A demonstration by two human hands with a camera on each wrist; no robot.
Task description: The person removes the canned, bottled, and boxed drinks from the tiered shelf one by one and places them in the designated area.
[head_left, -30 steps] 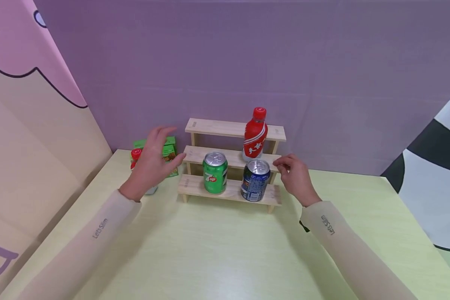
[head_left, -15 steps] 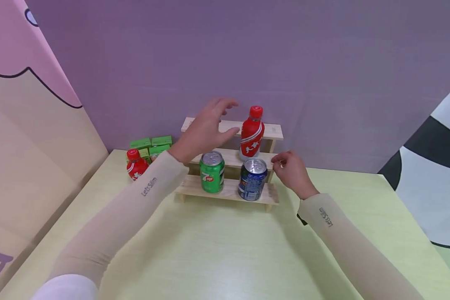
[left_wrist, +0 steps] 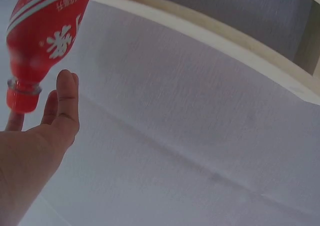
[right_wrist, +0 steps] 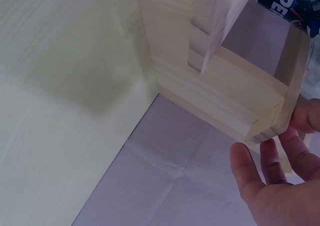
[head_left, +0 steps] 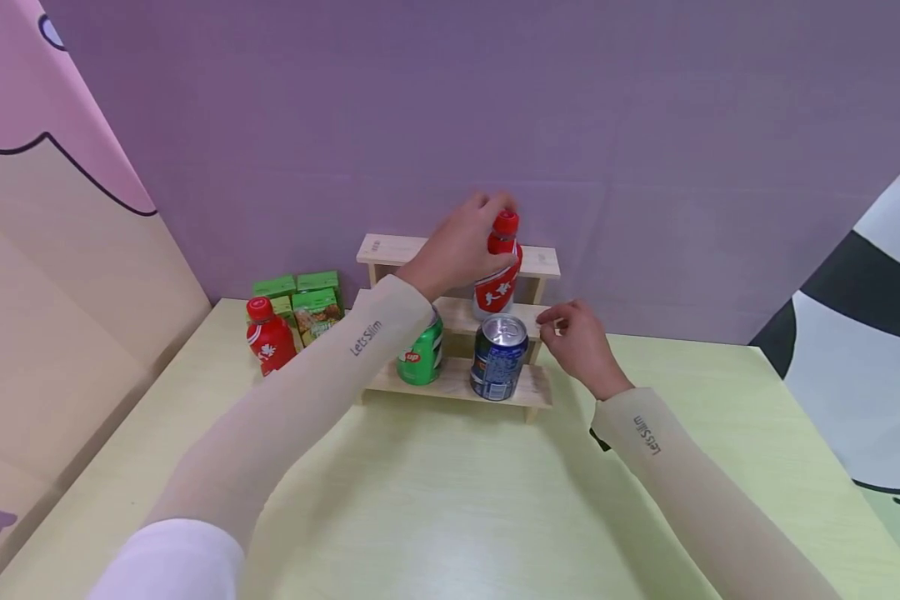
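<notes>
A three-tier wooden shelf [head_left: 536,260] stands on the table. On its middle tier a red plastic bottle [head_left: 497,287] with white markings stands upright. My left hand [head_left: 461,243] is around the bottle's upper part, its fingers spread near the red cap; in the left wrist view a gap shows between the hand [left_wrist: 47,123] and the bottle [left_wrist: 42,40]. At the middle tier's right end, my right hand [head_left: 581,346] pinches the board's edge, as the right wrist view shows. On the bottom tier are a blue can [head_left: 498,362] and a green 7up can [head_left: 420,358], partly hidden by my left sleeve.
Left of the shelf, another red bottle [head_left: 270,340] stands by several green packets [head_left: 317,310], partly behind my left forearm. A purple backdrop [head_left: 645,167] rises right behind the shelf. The pale table [head_left: 450,517] spreads out in front.
My left hand has moved right, from near the green packets across the shelf to the red bottle on the middle tier. My right hand has stayed at the board's end.
</notes>
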